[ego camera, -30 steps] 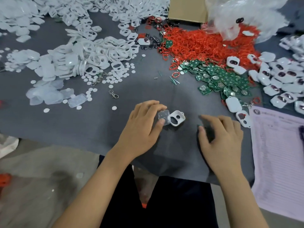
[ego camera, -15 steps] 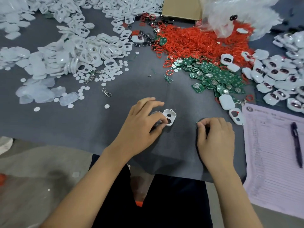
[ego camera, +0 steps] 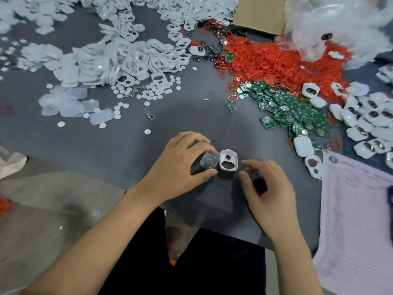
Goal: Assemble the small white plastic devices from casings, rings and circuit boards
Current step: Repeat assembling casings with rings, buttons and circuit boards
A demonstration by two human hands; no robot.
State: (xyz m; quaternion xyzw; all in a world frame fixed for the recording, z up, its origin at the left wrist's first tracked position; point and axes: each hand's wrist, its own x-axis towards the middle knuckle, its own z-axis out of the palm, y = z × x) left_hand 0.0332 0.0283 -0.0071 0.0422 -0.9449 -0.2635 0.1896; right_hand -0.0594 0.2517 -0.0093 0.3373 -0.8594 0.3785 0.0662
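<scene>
Casing [ego camera: 228, 163], touching left grip [ego camera: 180, 167]

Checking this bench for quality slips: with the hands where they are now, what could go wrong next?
1. The left hand pinches only the clear plastic cover piece; the white plastic casing with two holes beside it looks unheld and may skid when pressed.
2. The right hand is blurred, apparently moving, and might knock that casing.
3. Loose small white round discs lie nearby and could get trapped inside.

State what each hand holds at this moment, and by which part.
The left hand pinches a clear plastic piece by its edges, beside a white casing. The right hand holds nothing visible.
</scene>
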